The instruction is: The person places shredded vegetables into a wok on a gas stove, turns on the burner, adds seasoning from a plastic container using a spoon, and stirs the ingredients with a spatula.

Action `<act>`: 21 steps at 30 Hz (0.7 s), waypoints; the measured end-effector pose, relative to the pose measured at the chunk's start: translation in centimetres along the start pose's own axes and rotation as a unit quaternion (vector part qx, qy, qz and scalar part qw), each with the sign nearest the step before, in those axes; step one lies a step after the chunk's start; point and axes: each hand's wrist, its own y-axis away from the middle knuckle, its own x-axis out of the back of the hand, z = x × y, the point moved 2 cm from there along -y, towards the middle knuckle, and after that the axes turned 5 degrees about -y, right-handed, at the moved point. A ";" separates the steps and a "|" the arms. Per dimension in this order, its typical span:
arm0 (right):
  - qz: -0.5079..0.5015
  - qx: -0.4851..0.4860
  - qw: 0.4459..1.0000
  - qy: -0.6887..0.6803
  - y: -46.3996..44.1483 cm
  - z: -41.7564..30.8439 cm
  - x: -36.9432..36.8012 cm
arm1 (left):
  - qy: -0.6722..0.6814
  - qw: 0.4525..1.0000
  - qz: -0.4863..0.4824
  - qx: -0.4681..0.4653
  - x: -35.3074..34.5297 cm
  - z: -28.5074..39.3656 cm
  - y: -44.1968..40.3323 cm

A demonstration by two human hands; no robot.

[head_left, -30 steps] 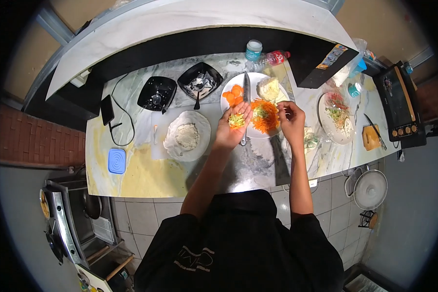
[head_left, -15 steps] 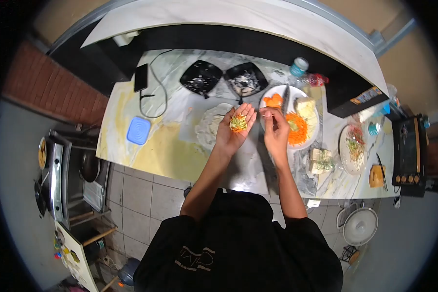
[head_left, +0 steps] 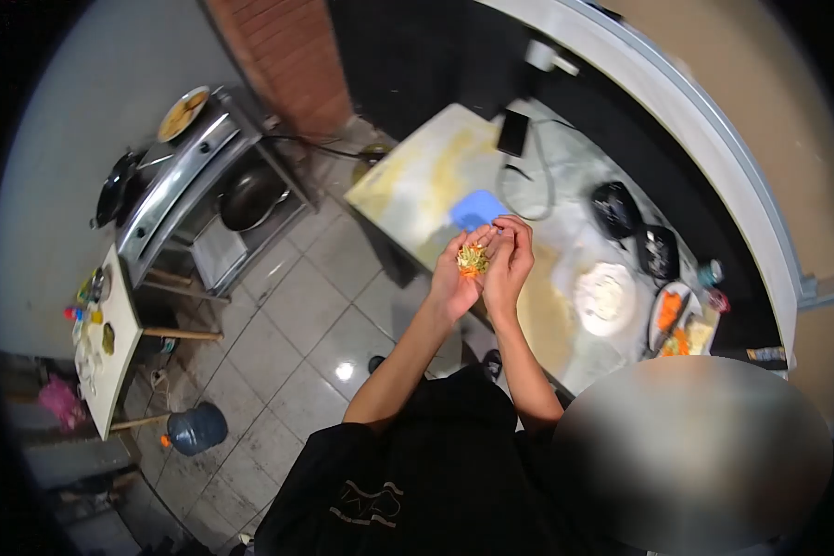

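Note:
My left hand (head_left: 451, 287) is palm up and cupped, holding a small heap of shredded vegetables (head_left: 473, 260) in orange, pale green and white. Close against its right side is my right hand (head_left: 511, 266), fingers bent and drawn together; whatever they hold, if anything, is too small to make out. Just beyond both hands, a blue square lid-like item (head_left: 477, 209) lies on the marble-patterned table (head_left: 426, 181).
A white plate (head_left: 605, 320) with pale contents, two black dishes (head_left: 615, 209) and a plate of cut carrot (head_left: 669, 308) stand to the right. A phone (head_left: 513, 133) lies at the back. At left are a stove (head_left: 176, 176), a low table (head_left: 120, 306) and a water jug (head_left: 197, 429) on the floor.
My view and body have turned left, towards the stove side. Both hands have moved from the plates to near the blue item, and my right hand has come up against my left.

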 end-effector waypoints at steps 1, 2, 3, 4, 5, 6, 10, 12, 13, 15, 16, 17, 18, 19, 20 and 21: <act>-0.004 -0.009 1.000 -0.005 0.8 0.3 -2.7 | -0.002 1.000 0.000 -0.005 1.0 2.5 1.1; -0.008 -0.017 1.000 -0.010 1.6 0.5 -5.4 | -0.004 1.000 -0.001 -0.010 2.0 4.9 2.2; -0.023 -0.019 1.000 -0.007 2.3 0.1 -8.0 | -0.012 1.000 0.011 -0.020 2.8 7.3 3.4; -0.034 -0.021 0.999 -0.017 3.1 0.2 -10.6 | -0.013 0.999 0.016 -0.034 4.1 9.5 4.4; -0.046 -0.035 0.998 -0.028 3.9 0.3 -13.0 | -0.023 0.999 0.012 -0.047 5.6 11.7 5.2; -0.059 -0.047 0.996 -0.039 4.7 0.5 -15.5 | -0.033 0.998 0.006 -0.060 6.7 13.8 6.1; -0.121 -0.077 0.988 -0.065 7.5 1.3 -24.2 | 0.034 0.990 0.068 -0.122 9.1 21.7 9.5; -0.152 -0.060 0.985 -0.059 8.5 1.4 -28.2 | 0.058 0.985 0.068 -0.147 10.9 25.2 10.4; -0.165 -0.056 0.983 -0.051 9.0 1.3 -30.2 | 0.077 0.982 0.066 -0.157 11.9 26.8 10.8; -0.198 -0.050 0.978 -0.045 9.8 1.6 -34.2 | 0.092 0.977 0.059 -0.181 13.5 29.9 11.6; -0.213 -0.051 0.974 -0.049 10.3 1.9 -36.2 | 0.102 0.975 0.051 -0.192 14.2 31.4 12.1; -0.225 -0.042 0.972 -0.046 10.7 2.4 -38.4 | 0.108 0.971 0.053 -0.209 14.9 33.1 12.5; -0.237 -0.032 0.970 -0.046 11.1 2.9 -40.7 | 0.109 0.967 0.066 -0.222 15.5 34.9 12.8; -0.252 -0.033 0.966 -0.055 11.6 3.4 -43.3 | 0.109 0.963 0.079 -0.234 16.3 37.0 13.1; -0.255 -0.041 0.964 -0.065 12.0 4.0 -45.9 | 0.110 0.958 0.083 -0.250 17.2 39.4 13.5; -0.256 -0.048 0.963 -0.075 12.5 4.6 -48.6 | 0.108 0.956 0.081 -0.260 18.2 41.9 13.8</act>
